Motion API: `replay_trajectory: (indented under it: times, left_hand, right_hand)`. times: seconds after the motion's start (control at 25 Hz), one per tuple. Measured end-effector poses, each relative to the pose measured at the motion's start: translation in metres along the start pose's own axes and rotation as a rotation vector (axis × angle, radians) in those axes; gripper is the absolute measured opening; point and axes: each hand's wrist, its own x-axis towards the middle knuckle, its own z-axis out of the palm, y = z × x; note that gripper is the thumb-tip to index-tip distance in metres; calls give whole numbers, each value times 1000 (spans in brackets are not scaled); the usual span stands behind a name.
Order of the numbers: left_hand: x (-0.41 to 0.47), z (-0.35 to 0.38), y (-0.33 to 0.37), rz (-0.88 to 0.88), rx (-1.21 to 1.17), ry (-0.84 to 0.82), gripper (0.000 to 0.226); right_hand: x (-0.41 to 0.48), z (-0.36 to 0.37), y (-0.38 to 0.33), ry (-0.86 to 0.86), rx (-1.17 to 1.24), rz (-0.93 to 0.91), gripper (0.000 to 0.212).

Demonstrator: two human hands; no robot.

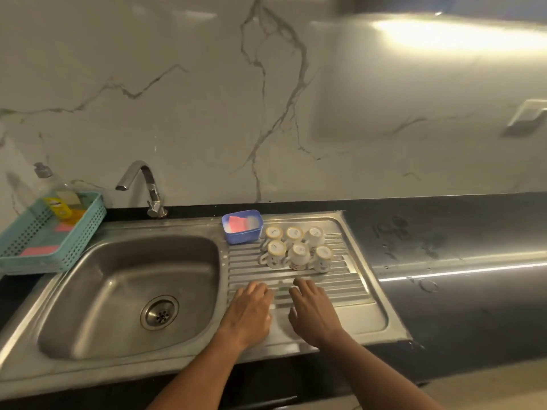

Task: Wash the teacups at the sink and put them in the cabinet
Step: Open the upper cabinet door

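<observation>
Here, left hand point(250, 312): held palm down over the near part of the drainboard point(340, 294), toward its left edge; the fingers are loosely stretched forward and nothing is gripped.
Right hand point(313, 310): held palm down over the near middle of the drainboard; the fingers are slightly spread and relaxed, and nothing is gripped.
Hands as a pair: kept side by side with a narrow gap between them; whether the fingertips touch the drainboard's ribs cannot be told.
Teacups point(299, 253): six white cups are set upside down in two rows of three on the far part of the drainboard, packed close together, beyond the fingertips and apart from both hands.
Blue tub point(241, 236): placed at the drainboard's far left corner, just beside the back row of cups; a pink sponge point(236, 224) is seen inside.
Sink basin point(118, 291): found directly left of the drainboard, pressed from the same steel sheet; a round drain point(159, 312) is set in its bottom.
Tap point(145, 184): mounted beyond and left of the drainboard's far left corner, its spout turned left.
Teal basket point(71, 247): placed well left of the drainboard, past the basin; a clear bottle point(56, 196) is kept in it.
Countertop point(458, 291): dark stone is spread right of the drainboard, marked with water drops.
Marble wall point(207, 99): raised behind the drainboard.
</observation>
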Motion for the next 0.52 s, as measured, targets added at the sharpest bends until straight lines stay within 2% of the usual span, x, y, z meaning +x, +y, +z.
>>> replay_trajectory:
  times: [0.32, 0.52]
  left_hand:
    - [-7, -30, 96, 151, 23, 95, 35]
    - [27, -53, 174, 254, 131, 124, 41]
  right_hand:
    - [-85, -56, 46, -51, 23, 50, 44]
    - [-112, -96, 115, 68, 39, 93, 43]
